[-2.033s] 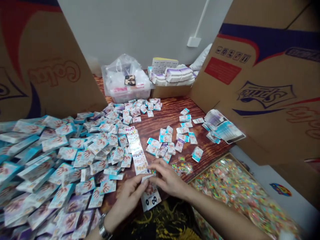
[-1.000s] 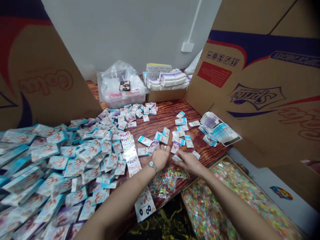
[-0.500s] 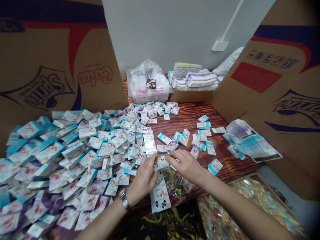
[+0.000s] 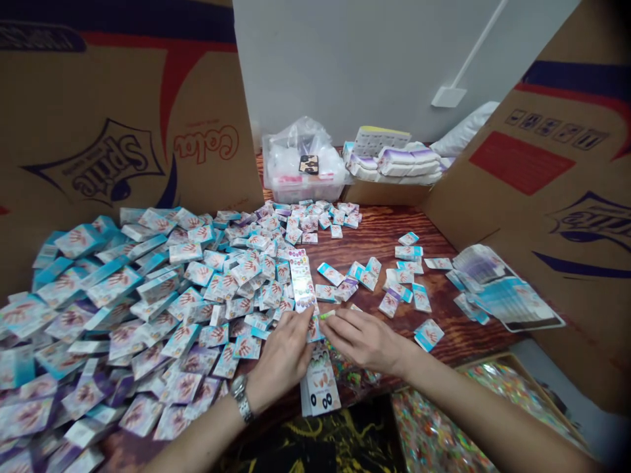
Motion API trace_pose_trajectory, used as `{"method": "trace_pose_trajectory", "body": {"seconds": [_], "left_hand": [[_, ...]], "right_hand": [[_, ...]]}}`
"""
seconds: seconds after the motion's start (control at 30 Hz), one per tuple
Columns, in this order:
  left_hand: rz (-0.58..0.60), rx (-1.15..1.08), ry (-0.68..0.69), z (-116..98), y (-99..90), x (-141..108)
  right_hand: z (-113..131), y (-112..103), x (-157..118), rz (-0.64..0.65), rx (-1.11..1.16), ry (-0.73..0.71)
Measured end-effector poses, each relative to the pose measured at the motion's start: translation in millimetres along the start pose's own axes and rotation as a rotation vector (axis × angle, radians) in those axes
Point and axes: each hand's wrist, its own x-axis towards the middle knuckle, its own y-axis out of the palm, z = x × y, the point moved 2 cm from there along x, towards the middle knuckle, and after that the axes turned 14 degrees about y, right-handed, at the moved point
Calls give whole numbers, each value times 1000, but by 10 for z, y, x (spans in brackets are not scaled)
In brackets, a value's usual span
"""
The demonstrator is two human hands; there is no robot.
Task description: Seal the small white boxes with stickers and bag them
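Over the near side of the red-brown wood-grain desk (image 4: 377, 226), we see the left grip (image 4: 286, 349) closed around a small white-and-blue card box (image 4: 314, 330), and the right grip (image 4: 367, 338) pinching a small lime-green piece (image 4: 326, 315), a packet by the look of it. Here's the relation that counts: the piece sits just right of the box, between both sets of fingertips, the right hand nearer. The box's long axis we cannot tell; fingers cover it. Just beyond, a glossy white printed strip (image 4: 302, 279) points away from us. Now the containers: a shallow brown carton (image 4: 507, 357) at lower right is full of multicoloured clear packets (image 4: 438, 420); at the back, a clear plastic tub (image 4: 308, 194) holds a clear bag (image 4: 308, 135), and a low brown cardboard box (image 4: 387, 192) carries white-and-purple stacks (image 4: 411, 161).
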Motion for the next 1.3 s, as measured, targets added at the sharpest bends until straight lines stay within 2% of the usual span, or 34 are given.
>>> {"method": "trace_pose_trajectory", "body": {"seconds": [0.13,0.23,0.37,0.53,0.6,0.67,0.83,0.97,1.13,1.3], "left_hand": [[-29,-16,-24,-14,-92,-73],[-33,28,-6,-47,-163,-107],[-4,170,18,-76,-194,-123],[-12,330,18,-62,-156,-123],[-22,346,22,-58,-147,-114],[-41,330,37,-62,-149,-101],[-75,297,47,-81,-179,-85],[-92,252,56,-79,-185,-99],[-124,231,74,-81,-187,-115],[-167,224,75,-88,-196,-137]], "right_hand": [[25,88,-10,2,114,-5],[71,145,4,-5,276,87],[125,175,78,39,586,354],[135,288,98,-23,849,806],[155,356,76,-53,897,909],[196,383,74,-89,881,890],[292,298,139,-126,793,694],[264,267,172,-38,823,698],[138,279,217,82,937,849],[68,213,335,203,968,727]]}}
